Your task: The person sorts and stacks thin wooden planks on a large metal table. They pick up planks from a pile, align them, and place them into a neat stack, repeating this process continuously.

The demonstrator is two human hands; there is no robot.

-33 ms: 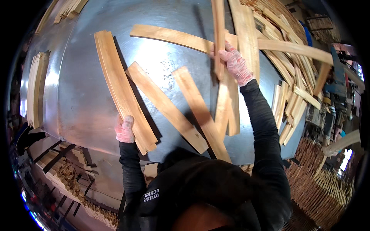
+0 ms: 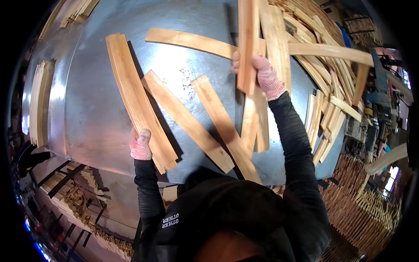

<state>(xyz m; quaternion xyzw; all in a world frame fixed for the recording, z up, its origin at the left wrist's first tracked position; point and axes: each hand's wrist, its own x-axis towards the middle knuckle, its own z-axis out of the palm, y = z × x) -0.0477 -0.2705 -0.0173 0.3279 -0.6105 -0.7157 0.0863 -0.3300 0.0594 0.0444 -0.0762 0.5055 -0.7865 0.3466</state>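
Observation:
My left hand (image 2: 140, 144), in a pink-and-white knit glove, is closed round the near part of a stack of thin wooden strips (image 2: 136, 98) held together at a slant. In my right hand (image 2: 267, 75), gloved the same way, a single wooden board (image 2: 247, 52) is gripped near its lower end and raised over the other boards. Between my hands two loose boards lie slantwise, a left one (image 2: 187, 120) and a right one (image 2: 224, 126). A long strip (image 2: 192, 43) lies crosswise to the left of my right hand. Beneath that hand are more boards (image 2: 252, 118), partly covered.
The work surface is a grey metal table (image 2: 96, 87). A jumbled pile of strips (image 2: 323, 65) fills its right side. At the left edge stands a neat bundle of strips (image 2: 40, 102). Stacked wood (image 2: 353, 205) stands beyond the table at lower right, and more (image 2: 83, 209) at lower left.
The board in my right hand has turned, showing more of its broad face, and its lower end has moved slightly left and nearer. My left hand keeps its hold on the stack.

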